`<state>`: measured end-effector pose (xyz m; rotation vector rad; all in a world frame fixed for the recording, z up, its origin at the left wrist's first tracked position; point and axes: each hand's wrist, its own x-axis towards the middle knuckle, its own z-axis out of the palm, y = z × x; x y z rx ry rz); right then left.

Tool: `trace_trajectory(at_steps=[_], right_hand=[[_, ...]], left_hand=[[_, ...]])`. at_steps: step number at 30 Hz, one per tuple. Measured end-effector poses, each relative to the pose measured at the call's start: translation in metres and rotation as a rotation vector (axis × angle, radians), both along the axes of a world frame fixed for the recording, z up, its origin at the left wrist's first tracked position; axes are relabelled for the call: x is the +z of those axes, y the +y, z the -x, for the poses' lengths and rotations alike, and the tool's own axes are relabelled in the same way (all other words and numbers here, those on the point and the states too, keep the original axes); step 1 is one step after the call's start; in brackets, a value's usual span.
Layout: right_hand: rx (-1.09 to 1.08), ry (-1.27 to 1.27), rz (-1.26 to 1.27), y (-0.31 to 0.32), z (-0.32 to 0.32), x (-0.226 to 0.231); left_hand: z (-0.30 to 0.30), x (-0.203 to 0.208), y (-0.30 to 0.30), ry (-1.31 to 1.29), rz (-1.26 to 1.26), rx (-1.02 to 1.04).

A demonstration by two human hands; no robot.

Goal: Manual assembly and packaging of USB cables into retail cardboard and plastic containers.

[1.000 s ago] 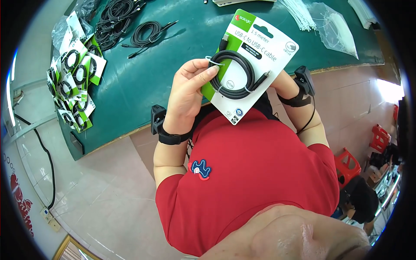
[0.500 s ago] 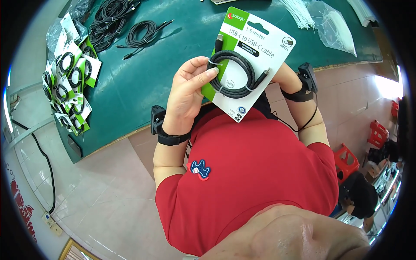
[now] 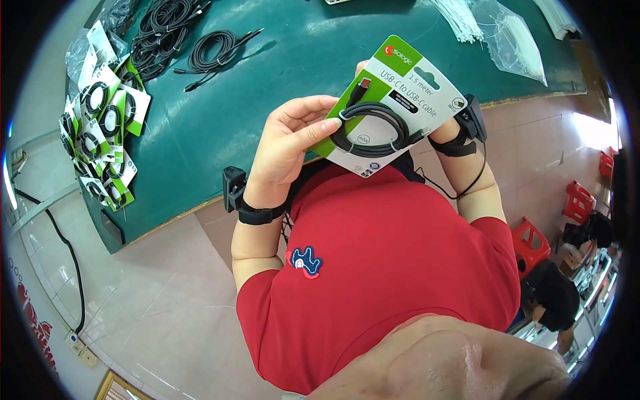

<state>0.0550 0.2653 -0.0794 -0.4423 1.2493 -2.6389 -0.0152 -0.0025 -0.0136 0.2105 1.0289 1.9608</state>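
Observation:
In front of my chest is a white and green retail card [image 3: 445, 91] with a coiled black braided USB cable [image 3: 404, 121] tied onto its front. My left hand [image 3: 293, 133] grips the card's left edge, its thumb on the front by the coil and its fingers curled. The card covers most of my right hand [image 3: 445, 131], which supports it from behind; a fingertip shows past the upper left edge. The card is tilted, its hanging slot toward the upper right.
A heap of carded cables [image 3: 110, 123] lies at the green table's [image 3: 200, 140] left end. Behind it are bundled black cables [image 3: 163, 30] and a separate coiled cable [image 3: 217, 52]. White ties [image 3: 460, 19] and a clear bag [image 3: 510, 43] lie far right. Red stools [image 3: 531, 243] stand on the floor.
The card has moved down and slightly right and leans back more, so its face looks foreshortened. A fingertip of my right hand now shows past its upper left edge.

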Motion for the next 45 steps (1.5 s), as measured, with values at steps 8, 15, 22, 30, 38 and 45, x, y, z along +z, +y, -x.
trace_trajectory(at_steps=[8,15,22,30,38,45], right_hand=[[-0.622,0.71,-1.043,-0.016,0.019,0.01],[-0.764,0.028,-0.836,0.007,0.045,0.026],[-0.993,0.649,-1.376,-0.031,0.053,0.055],[-0.864,0.795,-1.45,-0.031,0.061,0.05],[-0.71,0.796,-1.43,-0.022,0.058,0.062],[-0.704,0.826,-1.39,-0.021,0.057,0.056]], left_hand=[[-0.002,-0.012,0.008,-0.291,-0.136,0.102],[-0.009,-0.025,0.024,-0.23,-0.055,0.532],[-0.015,-0.037,0.036,-0.169,0.022,0.617],[-0.013,-0.03,0.026,-0.217,-0.012,0.377],[-0.008,-0.03,0.017,-0.169,0.014,0.241],[-0.005,-0.039,0.016,-0.19,0.005,0.247]])
